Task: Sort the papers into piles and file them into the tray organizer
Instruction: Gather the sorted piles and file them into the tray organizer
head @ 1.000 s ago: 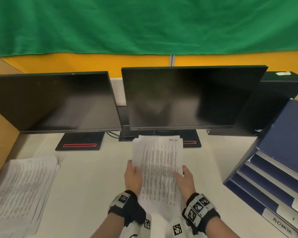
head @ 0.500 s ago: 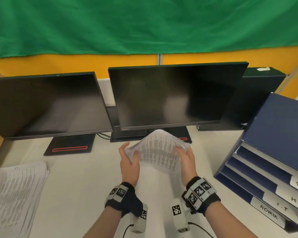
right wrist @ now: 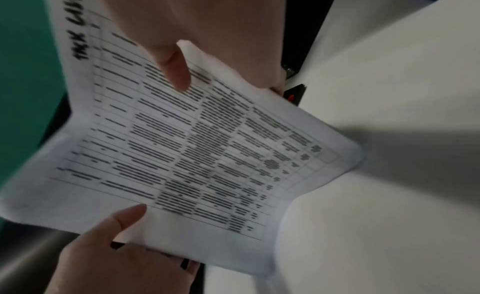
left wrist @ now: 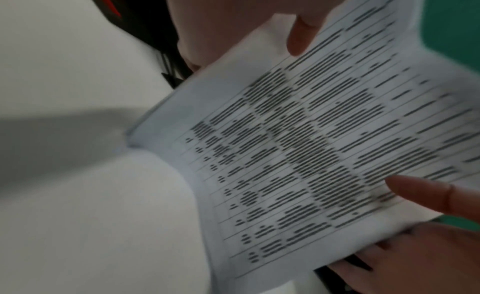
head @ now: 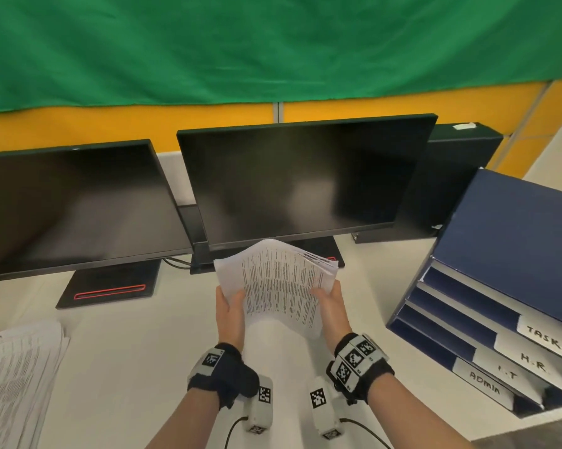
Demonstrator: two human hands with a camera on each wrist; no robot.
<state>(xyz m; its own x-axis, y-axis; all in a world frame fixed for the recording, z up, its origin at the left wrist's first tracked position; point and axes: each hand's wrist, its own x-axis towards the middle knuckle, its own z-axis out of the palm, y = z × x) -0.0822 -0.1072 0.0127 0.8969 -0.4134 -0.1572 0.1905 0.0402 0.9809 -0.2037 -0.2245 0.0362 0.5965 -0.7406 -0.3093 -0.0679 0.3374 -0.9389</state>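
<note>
Printed sheets (left wrist: 298,154) between two thumbs (left wrist: 301,37)

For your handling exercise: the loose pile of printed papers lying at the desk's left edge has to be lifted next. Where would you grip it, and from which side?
Probably grip the loose pile by its long right edge, coming in from the bare desk beside it. The sheets lie flat and fanned, so fingers could slide under that open edge; its other sides run out of frame.
</note>
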